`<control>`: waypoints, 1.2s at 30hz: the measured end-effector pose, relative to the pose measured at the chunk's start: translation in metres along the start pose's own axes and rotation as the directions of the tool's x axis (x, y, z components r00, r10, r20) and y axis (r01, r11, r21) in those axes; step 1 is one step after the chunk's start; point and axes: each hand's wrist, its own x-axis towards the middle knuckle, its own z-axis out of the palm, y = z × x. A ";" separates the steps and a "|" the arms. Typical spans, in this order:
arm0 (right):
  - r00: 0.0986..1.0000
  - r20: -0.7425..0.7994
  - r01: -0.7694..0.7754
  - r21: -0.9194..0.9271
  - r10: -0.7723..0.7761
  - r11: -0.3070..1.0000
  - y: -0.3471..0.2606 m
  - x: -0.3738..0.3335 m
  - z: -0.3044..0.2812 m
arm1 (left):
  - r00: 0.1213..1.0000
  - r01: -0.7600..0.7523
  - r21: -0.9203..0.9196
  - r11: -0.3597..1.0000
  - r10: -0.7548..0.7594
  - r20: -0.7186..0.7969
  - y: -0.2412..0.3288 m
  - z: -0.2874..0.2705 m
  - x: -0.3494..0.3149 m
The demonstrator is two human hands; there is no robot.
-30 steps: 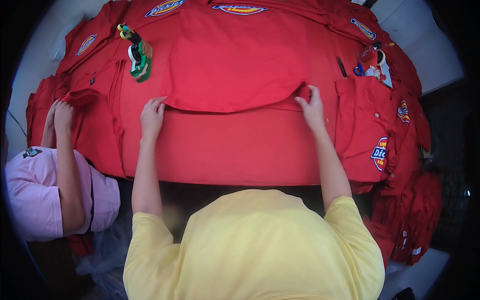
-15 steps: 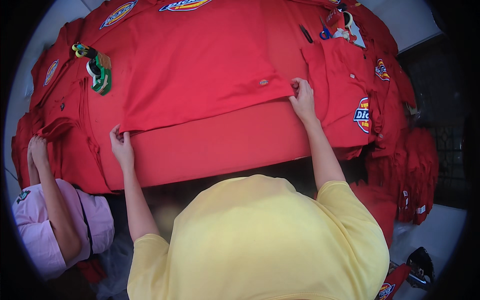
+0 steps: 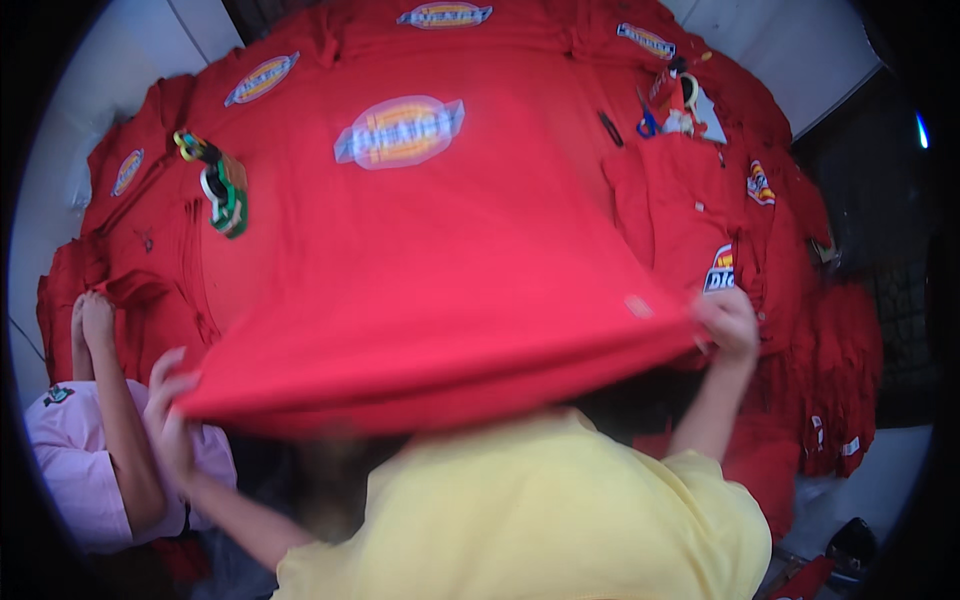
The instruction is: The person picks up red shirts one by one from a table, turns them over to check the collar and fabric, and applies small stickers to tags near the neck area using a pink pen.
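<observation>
While the view is blurred by motion along the near side, the large shapes read clearly. Room: pale, smooth panels (image 3: 140, 70) at far left and far right; dark at right. Work surface: broad red table (image 3: 258, 222), matte, bare in a strip left of centre, otherwise mostly under red cloth.

Specimen: wide red cloth piece (image 3: 450, 240), soft matt fabric, roughly rectangular. It lies over the table's centre; its near edge is raised and stretched taut, sagging slightly in a long fold in front of the wearer's yellow fabric top (image 3: 560, 510). At left, a co-worker in a pink top (image 3: 75, 460) handles other red cloth. At right, a limp pile of red cloth (image 3: 840, 380).

Grip: left hand (image 3: 172, 415) grasps the near left corner, some fingers splayed; right hand (image 3: 730, 322) is clenched on the near right corner.

Markings: the piece bears a large printed emblem (image 3: 403, 132), an orange-yellow oval crossed by a white and blue lettered band, smeared by blur. Similar emblems line the far side.

Smaller items: green tape dispenser (image 3: 230, 205), glossy, far left; pale ring-shaped tape roll (image 3: 690, 92), blue-handled scissors (image 3: 647, 125) and slim black rod (image 3: 610, 129), far right. Smallest: pale tag (image 3: 638, 307) near the right corner, illegible.
</observation>
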 end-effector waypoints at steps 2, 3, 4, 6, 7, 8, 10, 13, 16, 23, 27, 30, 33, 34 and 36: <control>0.904 0.243 0.330 0.129 -0.353 0.935 -0.044 -0.002 -0.029 | 0.961 -0.138 -0.370 0.919 0.215 0.176 -0.007 -0.070 0.003; 0.718 0.493 0.402 0.284 -0.492 0.870 -0.067 0.013 -0.044 | 0.920 -0.148 -0.563 0.813 0.322 0.223 -0.014 -0.101 0.045; 0.861 0.229 0.506 -0.297 -0.454 0.810 -0.050 0.020 -0.064 | 0.931 -0.164 -0.550 0.819 0.313 0.189 -0.021 -0.118 0.072; 0.910 -0.239 0.193 -0.475 -0.337 0.858 -0.081 0.118 -0.056 | 0.989 -0.128 -0.292 0.948 0.142 0.029 0.024 -0.099 0.125; 0.859 -0.365 0.120 -0.538 -0.359 0.834 -0.106 0.165 -0.039 | 0.959 -0.275 -0.085 0.958 0.268 -0.090 0.003 -0.053 0.180; 0.801 -0.421 0.118 -0.588 -0.427 0.800 -0.118 0.202 -0.028 | 0.890 -0.337 0.256 0.906 0.395 -0.227 0.021 -0.018 0.220; 0.763 -0.375 0.036 -0.788 -0.526 0.615 -0.112 0.253 0.003 | 0.833 -0.280 0.479 0.832 0.459 -0.309 0.030 0.042 0.269; 0.923 -0.087 0.007 -0.970 -0.375 0.244 -0.020 0.248 0.062 | 0.974 -0.211 0.537 0.817 0.128 0.188 0.011 0.145 0.193; 0.996 0.084 0.094 -0.910 -0.043 0.404 0.066 0.172 0.117 | 0.910 -0.160 0.777 0.609 -0.213 0.354 -0.018 0.195 0.101; 0.992 -0.104 -0.044 -0.802 -0.067 0.596 0.109 0.073 0.110 | 0.979 -0.195 0.623 0.757 0.110 0.172 -0.086 0.174 0.025; 0.996 -0.017 0.040 -0.816 -0.093 0.576 0.117 0.060 0.115 | 0.808 -0.578 0.428 0.694 0.414 0.420 -0.069 0.202 0.021; 0.990 0.007 0.081 -0.854 -0.143 0.514 0.129 0.063 0.116 | 0.807 -0.582 0.380 0.719 0.454 0.377 -0.070 0.233 0.020; 0.976 -0.052 0.063 -0.861 -0.210 0.505 0.131 0.073 0.108 | 0.843 -0.536 0.482 0.693 0.408 0.351 -0.070 0.231 0.032; 0.982 -0.066 0.030 -0.868 -0.176 0.495 0.136 0.070 0.101 | 0.852 -0.522 0.518 0.678 0.391 0.348 -0.072 0.227 0.034; 0.992 -0.082 -0.027 -0.884 -0.097 0.466 0.129 0.071 0.092 | 0.845 -0.502 0.485 0.716 0.286 0.453 -0.071 0.207 0.032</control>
